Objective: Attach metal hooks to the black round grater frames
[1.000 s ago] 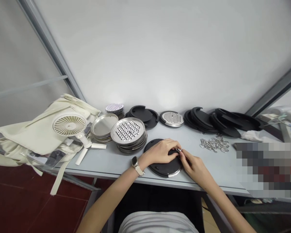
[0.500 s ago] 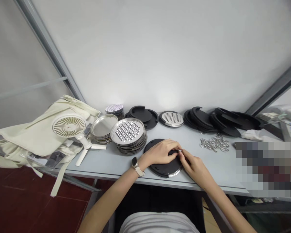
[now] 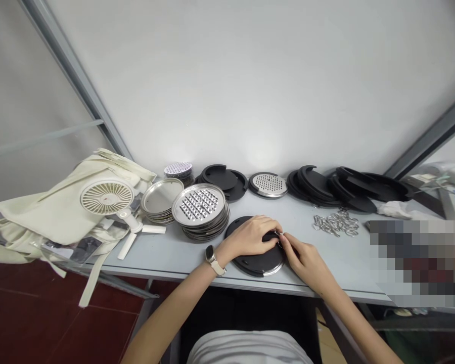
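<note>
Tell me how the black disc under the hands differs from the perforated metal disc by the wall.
The black disc shows a mostly black face; the perforated metal disc shows a silver face dotted with holes. The black disc lies near the front edge of the bench, under the left hand; the perforated metal disc lies near the wall, untouched. Both are round and show black and shiny metal parts.

Soft light — glare low on the wall [image 3: 246,86].
</note>
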The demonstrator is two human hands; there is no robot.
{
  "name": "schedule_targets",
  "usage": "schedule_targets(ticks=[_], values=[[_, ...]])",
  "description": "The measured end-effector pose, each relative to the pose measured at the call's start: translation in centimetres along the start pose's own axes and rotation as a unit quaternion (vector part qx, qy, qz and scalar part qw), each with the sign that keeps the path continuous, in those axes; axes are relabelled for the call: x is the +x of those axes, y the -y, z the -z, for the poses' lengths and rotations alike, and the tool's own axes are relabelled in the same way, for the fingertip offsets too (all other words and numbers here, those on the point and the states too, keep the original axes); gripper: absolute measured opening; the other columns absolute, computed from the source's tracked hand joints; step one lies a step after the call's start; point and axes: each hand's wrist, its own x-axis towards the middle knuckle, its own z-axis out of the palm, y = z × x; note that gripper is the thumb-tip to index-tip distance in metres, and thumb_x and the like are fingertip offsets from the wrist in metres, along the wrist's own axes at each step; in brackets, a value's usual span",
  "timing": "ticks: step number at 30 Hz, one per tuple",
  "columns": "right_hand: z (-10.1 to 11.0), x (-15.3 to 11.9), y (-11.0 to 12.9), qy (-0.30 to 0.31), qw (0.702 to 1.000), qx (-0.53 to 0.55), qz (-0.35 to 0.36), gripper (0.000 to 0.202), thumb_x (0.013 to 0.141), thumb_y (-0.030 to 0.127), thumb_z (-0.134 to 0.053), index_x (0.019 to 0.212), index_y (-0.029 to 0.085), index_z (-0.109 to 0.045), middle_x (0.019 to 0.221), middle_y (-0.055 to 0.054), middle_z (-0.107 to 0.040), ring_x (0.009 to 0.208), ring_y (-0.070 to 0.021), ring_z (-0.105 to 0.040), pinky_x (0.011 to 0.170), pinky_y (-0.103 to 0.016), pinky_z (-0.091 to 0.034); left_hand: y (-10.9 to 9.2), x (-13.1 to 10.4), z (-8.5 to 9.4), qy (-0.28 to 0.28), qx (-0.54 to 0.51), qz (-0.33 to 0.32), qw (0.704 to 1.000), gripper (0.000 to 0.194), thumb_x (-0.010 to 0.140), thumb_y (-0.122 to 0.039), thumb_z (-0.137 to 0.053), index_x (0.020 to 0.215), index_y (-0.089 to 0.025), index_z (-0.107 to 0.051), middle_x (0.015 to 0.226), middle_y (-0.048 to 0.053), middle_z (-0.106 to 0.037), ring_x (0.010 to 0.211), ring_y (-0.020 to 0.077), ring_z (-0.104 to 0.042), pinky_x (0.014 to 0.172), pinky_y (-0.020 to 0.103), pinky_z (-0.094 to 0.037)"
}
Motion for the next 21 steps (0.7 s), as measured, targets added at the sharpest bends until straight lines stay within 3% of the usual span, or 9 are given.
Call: schedule_targets(ticks=[21], values=[[-0.20, -0.05, -0.20, -0.033, 0.998, -0.024, 0.044, 0.027, 0.096, 0.033, -0.033, 0.080, 0.020, -0.051, 0.056, 0.002, -0.052, 0.045, -0.0109, -0.048, 0.048, -0.021, -0.036, 0.18, -0.12, -0.19, 0.000, -0.028, -0.012, 1.000, 0.018, 0.083, -0.011, -0.052, 0.100, -0.016, -0.055, 0.099, 0.006, -0.064, 0.098, 0.0184, -0.057, 0.093, 0.032, -0.041]])
